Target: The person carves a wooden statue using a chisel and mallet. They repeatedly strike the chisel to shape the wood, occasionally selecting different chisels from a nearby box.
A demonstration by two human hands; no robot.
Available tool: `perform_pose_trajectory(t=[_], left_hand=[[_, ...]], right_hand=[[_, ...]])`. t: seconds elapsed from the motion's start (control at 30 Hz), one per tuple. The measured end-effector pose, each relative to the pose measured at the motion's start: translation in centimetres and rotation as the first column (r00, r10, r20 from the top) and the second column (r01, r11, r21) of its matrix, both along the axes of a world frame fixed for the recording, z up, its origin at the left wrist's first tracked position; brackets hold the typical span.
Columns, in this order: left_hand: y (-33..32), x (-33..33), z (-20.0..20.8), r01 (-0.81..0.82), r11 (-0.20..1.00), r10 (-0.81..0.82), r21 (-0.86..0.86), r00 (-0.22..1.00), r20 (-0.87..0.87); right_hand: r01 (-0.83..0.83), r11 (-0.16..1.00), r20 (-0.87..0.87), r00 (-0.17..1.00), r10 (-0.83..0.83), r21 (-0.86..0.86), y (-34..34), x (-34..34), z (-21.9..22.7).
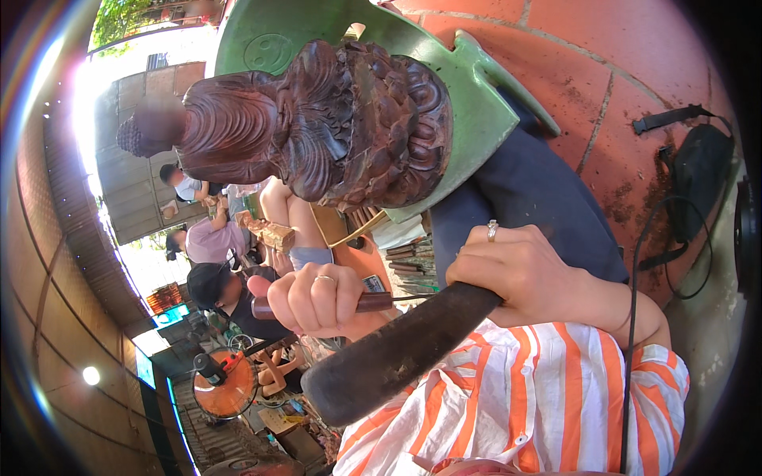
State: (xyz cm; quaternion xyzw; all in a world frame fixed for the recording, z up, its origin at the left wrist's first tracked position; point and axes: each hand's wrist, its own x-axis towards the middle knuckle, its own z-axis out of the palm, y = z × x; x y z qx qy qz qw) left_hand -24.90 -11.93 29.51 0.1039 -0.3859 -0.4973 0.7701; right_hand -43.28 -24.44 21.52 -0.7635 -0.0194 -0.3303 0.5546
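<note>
A dark wooden Buddha statue (309,131) on a carved lotus base stands in a green plastic chair (476,151). In the tilted picture, its head points left. My left hand (317,301) is closed around the brown handle of a slim carving tool (375,301), the thumb by the handle's end. The tool's thin metal shaft runs toward my right hand (508,270); its tip is hidden. My right hand grips one end of a dark, flat, paddle-shaped bar (397,357) with a rounded end, which crosses in front of my left wrist. Both hands are apart from the statue.
Red floor tiles (635,47) with dark crumbs lie at right, with a black strapped bag (698,182) and a black cable (635,317). Several people sit at left, one near a pale wood piece (270,234). An orange fan (226,389) stands lower left. Several slim tools (413,258) lie beyond my hands.
</note>
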Motion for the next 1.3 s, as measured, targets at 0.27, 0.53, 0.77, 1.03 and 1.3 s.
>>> perform_pose_trajectory(t=[0.27, 0.53, 0.77, 1.03, 1.3], left_hand=[[0.8, -0.6, 3.0, -0.477, 0.878, 0.476, -0.031, 0.879, -0.034], [-1.2, -2.8, 0.4, -0.636, 0.648, 0.682, -0.418, 0.241, 0.691], [-1.1, 0.1, -1.1, -0.562, 0.695, 0.605, -0.448, 0.121, 0.787], [-1.1, 0.4, -1.0, -0.537, 0.675, 0.625, -0.507, 0.051, 0.779], [-1.6, 0.7, -1.4, -0.436, 0.698, 0.631, -0.568, -0.001, 0.776]], right_hand=[[-0.063, 0.997, 0.021, 0.998, 0.062, 0.053, -0.3, 0.1, -0.3], [-0.192, 0.977, -0.036, 0.98, 0.196, 0.097, -0.1, -0.3, 0.5], [-0.193, 0.98, 0.051, 0.979, 0.195, -0.04, 0.7, -1.3, 1.5], [-0.284, 0.936, -0.02, 0.958, 0.286, -0.21, -0.4, -2.0, 2.8], [0.009, 0.943, 0.056, 0.998, 0.01, -0.333, 0.7, -1.9, 2.1]])
